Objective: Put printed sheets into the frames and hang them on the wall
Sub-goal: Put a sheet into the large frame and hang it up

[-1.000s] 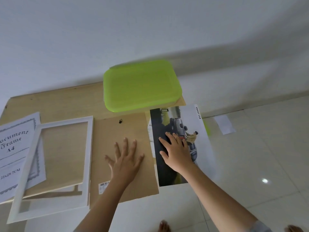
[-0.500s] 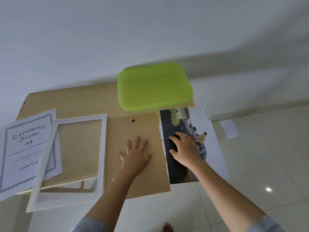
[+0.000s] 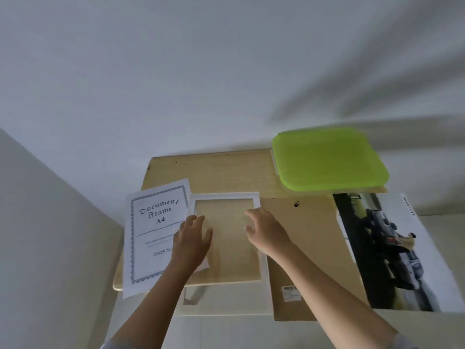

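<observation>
A white picture frame (image 3: 227, 195) lies flat on the small wooden table (image 3: 214, 170), its near end hanging over the front edge. My left hand (image 3: 192, 239) rests on the frame's left side, fingers spread. My right hand (image 3: 266, 229) hovers over the frame's right side, fingers apart, holding nothing. The brown backing board (image 3: 312, 235) with its small hanger lies just right of the frame. A printed car picture (image 3: 392, 248) lies further right, past the table edge. The "Document Frame A4" insert sheet (image 3: 153, 230) lies to the left.
A lime green plastic tray (image 3: 327, 159) sits upside down at the table's back right corner. A plain white wall (image 3: 201, 71) rises behind the table, and a side wall stands at the left. Pale floor tiles show below the table's front edge.
Both hands moved left, off the backing board and the car picture, onto the white frame. The camera swung left, so the table and objects shifted right in view.
</observation>
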